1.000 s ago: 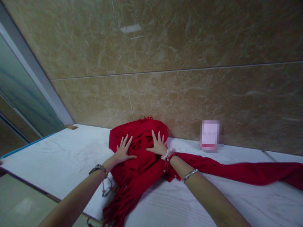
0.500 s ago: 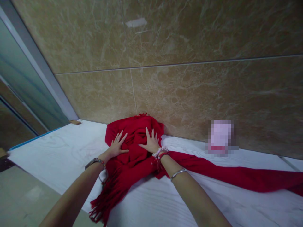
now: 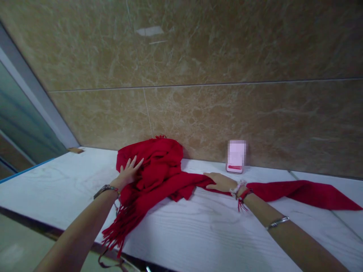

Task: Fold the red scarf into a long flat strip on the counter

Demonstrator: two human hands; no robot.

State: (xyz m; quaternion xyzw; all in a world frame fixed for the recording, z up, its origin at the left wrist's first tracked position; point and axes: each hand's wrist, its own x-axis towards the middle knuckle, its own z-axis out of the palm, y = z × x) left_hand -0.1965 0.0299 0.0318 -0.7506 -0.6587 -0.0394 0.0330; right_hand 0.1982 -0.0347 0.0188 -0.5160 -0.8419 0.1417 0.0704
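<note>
Red scarf (image 3: 161, 170) lies under the splayed left hand (image 3: 128, 175), grasped by the right hand (image 3: 222, 183).

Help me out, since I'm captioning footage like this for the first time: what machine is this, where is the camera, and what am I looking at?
There is no machine here, just a person's two bare hands. The pictures come from one camera worn on the head, looking forward and down. A red fringed cloth lies on a white surface beside a brown wall. The left hand rests spread on its bunched part; the right hand has a narrow stretch between thumb and fingers. Near the wall is a pink object, too blurred to identify.
</note>
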